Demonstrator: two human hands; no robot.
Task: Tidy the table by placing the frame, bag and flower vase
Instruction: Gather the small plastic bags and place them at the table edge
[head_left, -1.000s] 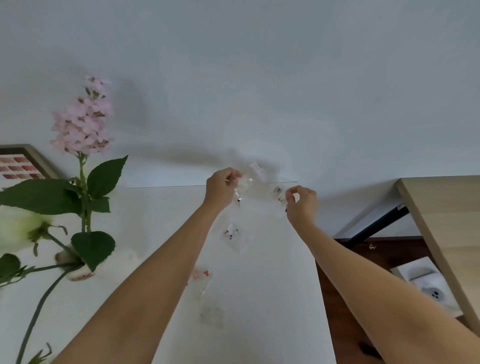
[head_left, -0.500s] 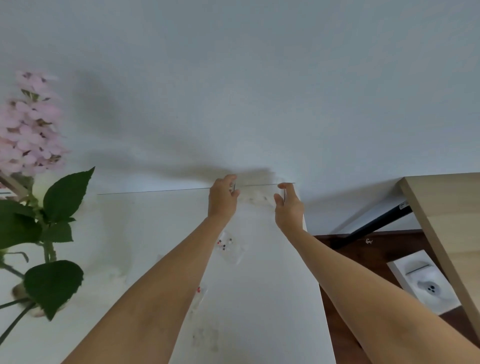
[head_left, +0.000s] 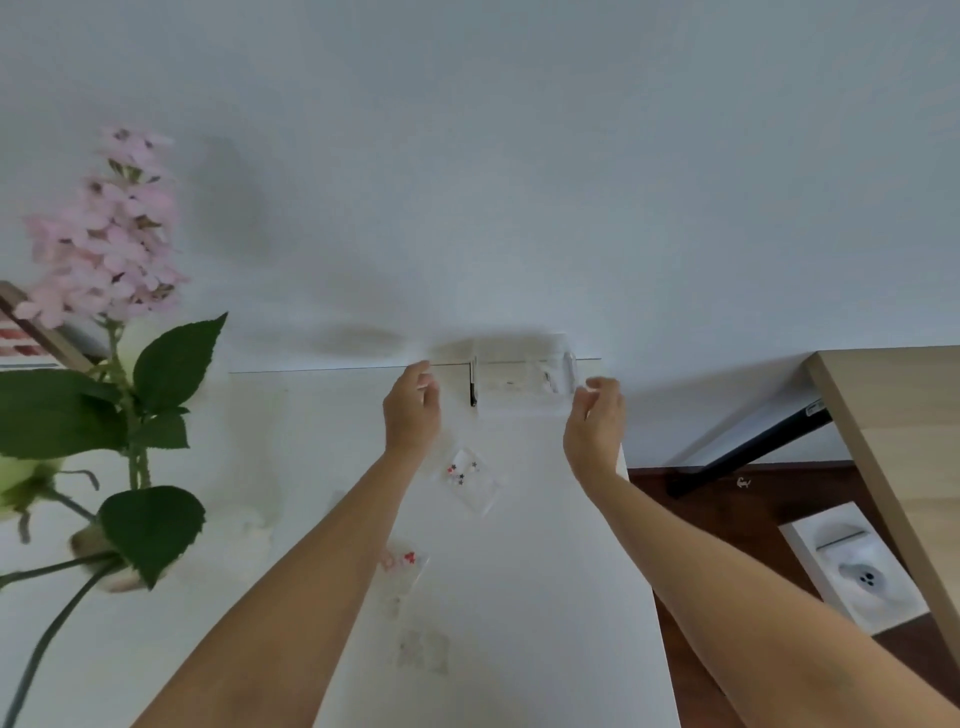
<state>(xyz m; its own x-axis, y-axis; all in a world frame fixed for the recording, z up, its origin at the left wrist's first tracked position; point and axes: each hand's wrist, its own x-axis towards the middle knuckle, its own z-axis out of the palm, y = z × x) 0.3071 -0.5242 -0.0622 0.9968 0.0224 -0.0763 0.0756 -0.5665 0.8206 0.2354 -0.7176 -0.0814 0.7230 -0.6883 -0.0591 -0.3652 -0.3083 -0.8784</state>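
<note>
A clear plastic bag (head_left: 524, 376) stands against the wall at the far edge of the white table (head_left: 545, 597). My left hand (head_left: 413, 410) hovers just left of it, fingers apart and holding nothing. My right hand (head_left: 597, 415) is just right of the bag, also open and off it. Pink flowers with green leaves (head_left: 104, 244) fill the left side; their vase is hidden below the leaves. A brown picture frame (head_left: 36, 327) leans on the wall behind the flowers, mostly hidden.
Small clear packets with red and black dots (head_left: 467, 480) (head_left: 402, 564) lie on the table between my arms. A wooden table (head_left: 904, 467) stands to the right. A white box (head_left: 852, 566) lies on the dark floor below it.
Both hands held the clear bag up, set it at the wall, then let go and drew apart. The view shifted, bringing the flowers back in.
</note>
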